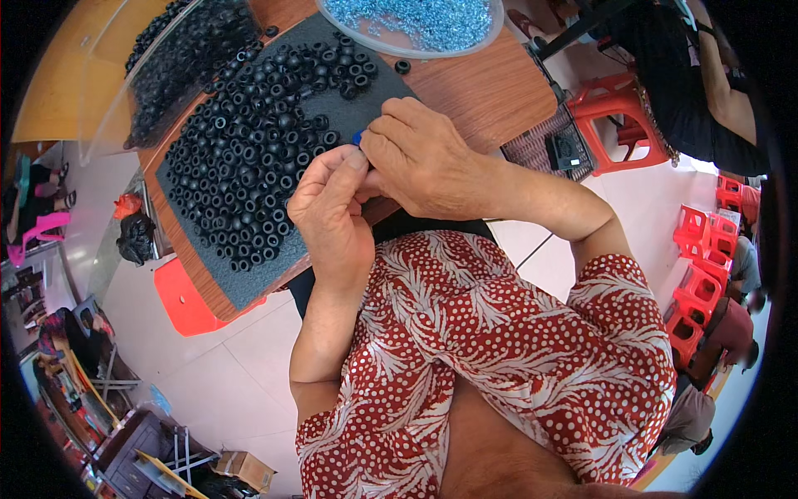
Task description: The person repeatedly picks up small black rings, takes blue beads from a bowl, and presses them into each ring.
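My left hand (335,208) and my right hand (432,162) meet at the near edge of the table, fingertips pressed together. Between them shows a small blue piece (358,137), pinched by the right thumb and finger. Whatever the left fingers grip is hidden behind them. Just beyond and to the left, many small black ring-shaped parts (241,158) lie spread over a dark grey mat (320,105). Two more black rings sit off the mat, one of them a loose ring (402,66) on the wood.
A round clear tub (496,33) of small light-blue pieces stands at the table's far side. On the left, a clear plastic bin (112,108) holds more black parts. Red plastic stools (611,125) stand beside the brown table (474,87). A person in black (673,91) is at the upper right.
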`<state>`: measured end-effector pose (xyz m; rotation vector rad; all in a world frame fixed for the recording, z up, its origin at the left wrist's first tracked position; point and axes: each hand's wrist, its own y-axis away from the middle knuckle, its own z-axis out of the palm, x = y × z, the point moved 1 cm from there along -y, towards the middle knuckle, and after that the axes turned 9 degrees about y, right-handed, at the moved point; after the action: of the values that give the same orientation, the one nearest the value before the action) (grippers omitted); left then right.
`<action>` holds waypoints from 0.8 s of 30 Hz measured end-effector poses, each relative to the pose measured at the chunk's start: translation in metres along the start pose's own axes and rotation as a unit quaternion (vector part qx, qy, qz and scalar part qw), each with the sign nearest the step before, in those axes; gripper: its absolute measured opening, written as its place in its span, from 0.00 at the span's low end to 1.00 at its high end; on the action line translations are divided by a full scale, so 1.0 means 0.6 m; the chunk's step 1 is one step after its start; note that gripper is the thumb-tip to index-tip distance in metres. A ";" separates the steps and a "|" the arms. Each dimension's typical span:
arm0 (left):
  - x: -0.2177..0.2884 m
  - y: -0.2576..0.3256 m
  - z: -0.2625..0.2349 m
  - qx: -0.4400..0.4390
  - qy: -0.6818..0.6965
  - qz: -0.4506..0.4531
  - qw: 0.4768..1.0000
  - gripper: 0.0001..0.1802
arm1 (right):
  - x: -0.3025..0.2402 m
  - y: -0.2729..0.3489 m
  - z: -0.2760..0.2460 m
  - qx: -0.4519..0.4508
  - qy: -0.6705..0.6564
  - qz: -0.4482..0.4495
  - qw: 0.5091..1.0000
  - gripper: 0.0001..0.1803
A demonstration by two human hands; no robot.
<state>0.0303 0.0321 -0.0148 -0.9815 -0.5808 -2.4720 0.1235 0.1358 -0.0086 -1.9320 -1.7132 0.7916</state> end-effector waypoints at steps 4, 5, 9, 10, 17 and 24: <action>0.006 0.003 0.010 0.014 0.019 -0.039 0.999 0.09 | 0.000 -0.001 -0.003 0.025 -0.009 -0.001 1.000 0.12; 0.006 0.003 0.010 0.013 0.020 -0.040 0.999 0.09 | 0.001 0.001 -0.001 0.024 -0.008 0.000 1.000 0.12; 0.009 0.007 0.009 0.008 0.036 -0.061 0.997 0.13 | 0.004 0.005 0.002 0.029 -0.006 0.003 1.000 0.13; 0.012 0.008 0.009 0.001 0.019 -0.065 0.998 0.14 | 0.005 0.005 0.001 0.030 -0.011 0.003 0.999 0.14; 0.009 0.009 -0.009 -0.041 -0.029 -0.118 0.992 0.15 | 0.005 0.015 -0.006 -0.025 -0.037 0.010 0.999 0.18; 0.010 0.016 0.009 -0.010 -0.152 -0.042 0.987 0.15 | 0.009 0.012 0.004 0.014 -0.018 -0.040 0.999 0.14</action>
<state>0.0344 0.0255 -0.0048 -1.3838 -0.7056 -2.4192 0.1279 0.1403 -0.0158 -1.8308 -1.7789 0.8204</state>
